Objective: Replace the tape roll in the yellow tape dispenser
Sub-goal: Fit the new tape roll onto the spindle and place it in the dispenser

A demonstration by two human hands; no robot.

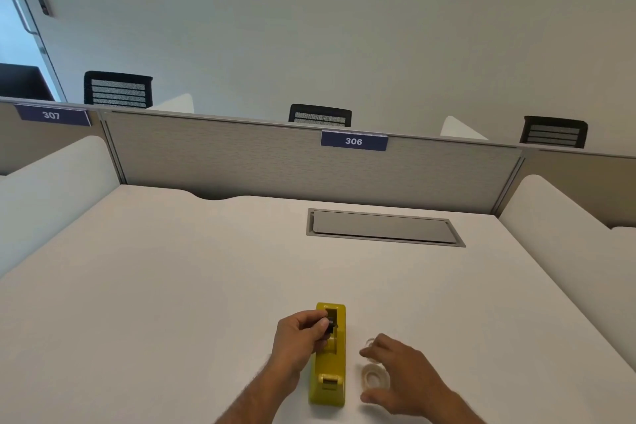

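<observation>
Your right hand (401, 377) hovers open over the new tape roll (373, 378) beside the yellow dispenser (328, 375); your left hand (303, 334) pinches the black spindle (329, 323) above its cradle. Loading remains.

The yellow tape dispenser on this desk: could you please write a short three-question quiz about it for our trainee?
1. True or false: the left hand holds a black spool at the yellow tape dispenser.
2. The clear tape roll lies on which side of the dispenser? A) left B) right C) on top
3. Fill in: the right hand hovers over the tape ____.

Key: 1 true; 2 B; 3 roll.
</observation>
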